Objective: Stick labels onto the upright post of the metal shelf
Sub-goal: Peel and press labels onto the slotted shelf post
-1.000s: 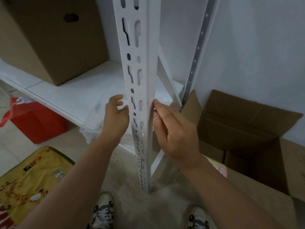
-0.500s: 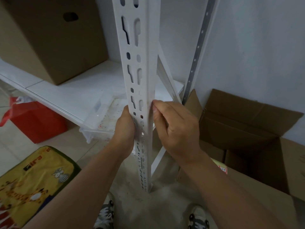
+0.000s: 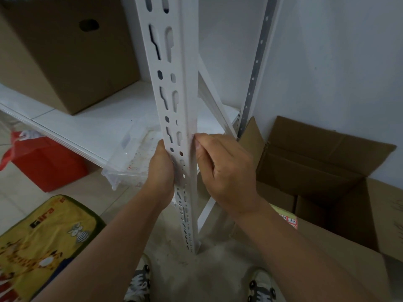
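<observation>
head view: both hands, left and right, grip post.

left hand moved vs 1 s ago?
Yes. The left hand has gone right, onto the white slotted post: it was beside the post with a gap a second ago and now wraps its left edge.

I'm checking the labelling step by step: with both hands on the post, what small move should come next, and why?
Probably slide the right hand's thumb along the upright post's corner edge, pressing. The thumb tip already sits on that edge, and the left hand grips the slotted face opposite, bracing it. Whether a label lies under the thumb cannot be told.
</observation>
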Demonstrator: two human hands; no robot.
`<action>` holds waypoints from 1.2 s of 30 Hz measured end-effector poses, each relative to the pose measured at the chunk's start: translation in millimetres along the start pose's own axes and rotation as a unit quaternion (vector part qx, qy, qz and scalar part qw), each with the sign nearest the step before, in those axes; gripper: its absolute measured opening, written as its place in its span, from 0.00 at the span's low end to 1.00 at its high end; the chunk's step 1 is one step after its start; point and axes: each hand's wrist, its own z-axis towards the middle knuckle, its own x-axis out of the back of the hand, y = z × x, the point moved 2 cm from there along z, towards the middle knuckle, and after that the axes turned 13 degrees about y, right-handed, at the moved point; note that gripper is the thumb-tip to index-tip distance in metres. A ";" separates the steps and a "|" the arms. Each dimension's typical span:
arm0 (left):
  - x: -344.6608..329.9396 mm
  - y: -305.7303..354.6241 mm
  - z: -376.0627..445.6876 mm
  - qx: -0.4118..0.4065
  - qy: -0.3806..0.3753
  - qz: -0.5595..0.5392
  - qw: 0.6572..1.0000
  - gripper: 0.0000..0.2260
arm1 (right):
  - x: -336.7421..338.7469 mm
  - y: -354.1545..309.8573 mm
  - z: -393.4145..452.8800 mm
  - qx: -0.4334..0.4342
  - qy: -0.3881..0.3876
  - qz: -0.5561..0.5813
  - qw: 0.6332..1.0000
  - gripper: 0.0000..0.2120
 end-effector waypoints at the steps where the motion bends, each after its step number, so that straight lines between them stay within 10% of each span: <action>1: -0.1 0.3 -0.2 -0.003 -0.001 -0.003 1.000 0.16 | 0.4 -0.6 0.4 0.001 0.001 0.001 1.000 0.10; 11: -0.4 -0.8 -0.7 -0.002 0.007 0.011 1.000 0.19 | -2.3 2.6 -13.4 -0.022 -0.038 0.019 0.999 0.07; 21: 6.4 -1.2 7.2 -0.020 -0.016 0.058 0.998 0.22 | -1.0 3.7 -7.6 -0.355 -0.049 0.176 0.917 0.08; 36: 1.1 -1.1 2.0 -0.003 0.015 0.030 0.999 0.22 | -11.4 4.0 -0.6 -0.320 -0.043 0.176 0.930 0.05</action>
